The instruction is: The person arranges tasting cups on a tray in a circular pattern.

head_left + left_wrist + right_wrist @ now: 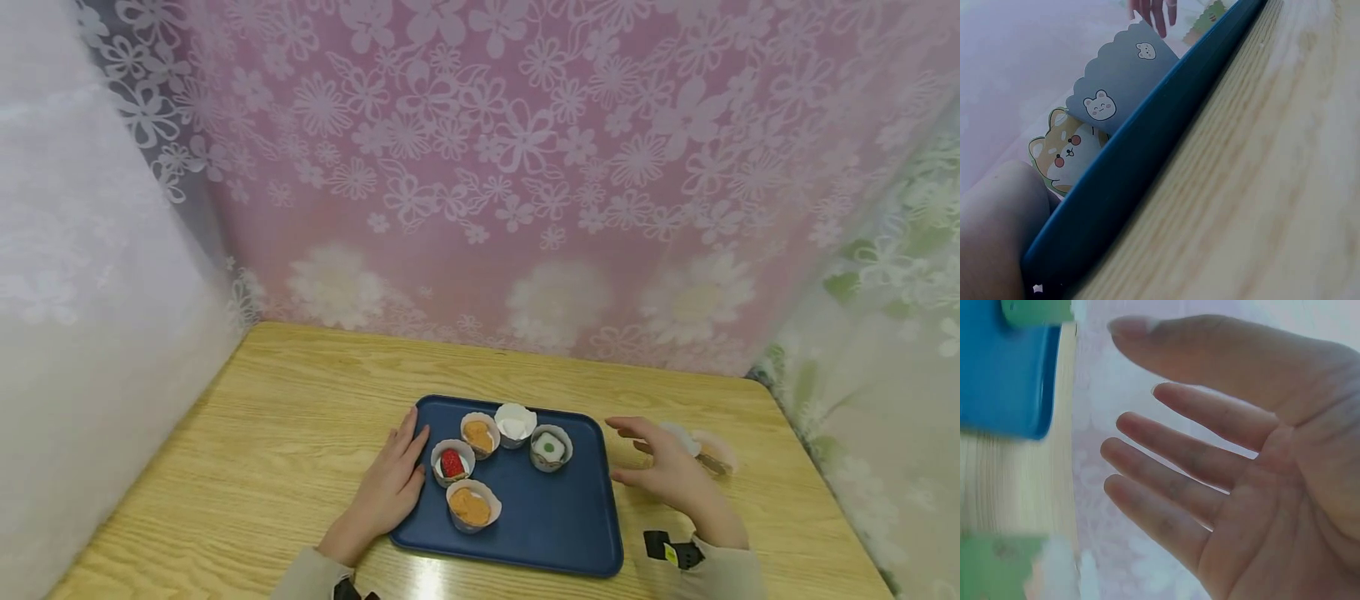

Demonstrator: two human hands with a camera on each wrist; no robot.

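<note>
My left hand [386, 483] rests on the left rim of a dark blue tray [555, 529], its fingers straight. Several paper baking cups stand on the tray. One cup [442, 475] holds a red-topped piece, and two hold orange-brown cakes [477, 434]. A white cup [515, 417] stands at the back. Beside it, another cup [551, 462] contains a white piece with a green dot. Just off the tray's right edge, my right hand [663, 467] has its thumb and fingers spread apart, with nothing between them; the right wrist view shows the bare palm [1260, 487].
On the wooden table [315, 392], more paper cups [720, 450] sit behind my right hand, partly hidden by it. A pink flowered curtain [480, 183] hangs along the table's back edge, with pale curtains [97, 333] at the sides.
</note>
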